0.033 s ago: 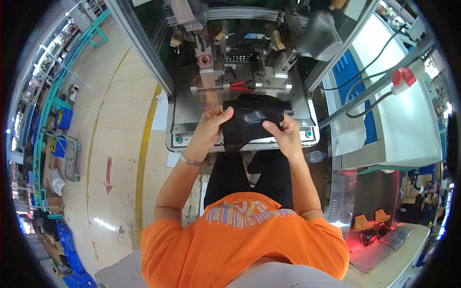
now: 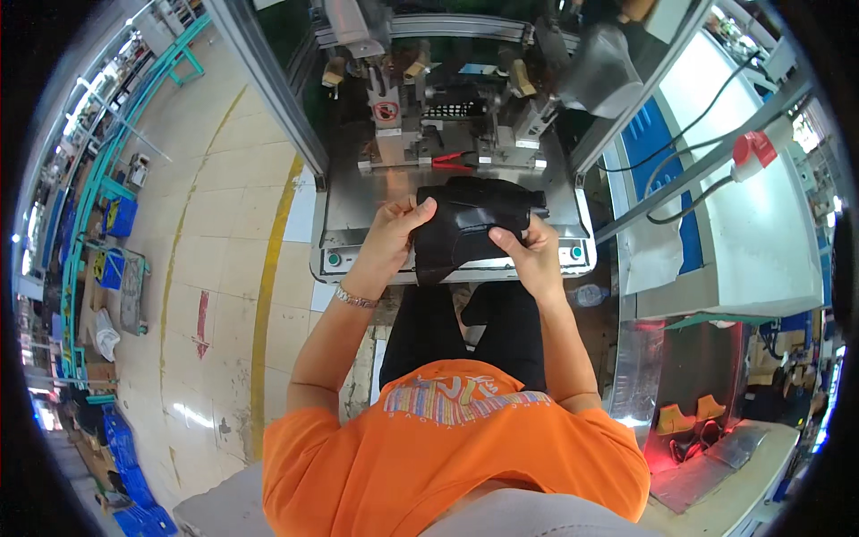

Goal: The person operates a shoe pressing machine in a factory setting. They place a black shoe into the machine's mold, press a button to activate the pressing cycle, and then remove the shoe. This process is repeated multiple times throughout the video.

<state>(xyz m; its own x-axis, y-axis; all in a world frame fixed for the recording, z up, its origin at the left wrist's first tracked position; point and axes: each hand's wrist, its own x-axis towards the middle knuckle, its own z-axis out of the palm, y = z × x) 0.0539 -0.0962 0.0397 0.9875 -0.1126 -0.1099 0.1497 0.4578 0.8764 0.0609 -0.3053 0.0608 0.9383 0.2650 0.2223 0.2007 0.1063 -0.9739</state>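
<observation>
A black leather boot upper is stretched between my two hands above the front edge of a machine's metal worktable. My left hand pinches its left side, with the thumb on top and the fingers mostly hidden. At its right end, my right hand grips the edge, the thumb lying on the leather. A shiny smooth patch shows in the middle of the upper. Beyond it on the worktable lies a tool with red handles, between the machine's two metal clamp blocks.
Green buttons sit at the worktable's front corners. Metal frame posts flank the machine. At right stand a white bench, a red plug on a cable, and a red-lit box with tan boot pieces. Blue bins are at far left.
</observation>
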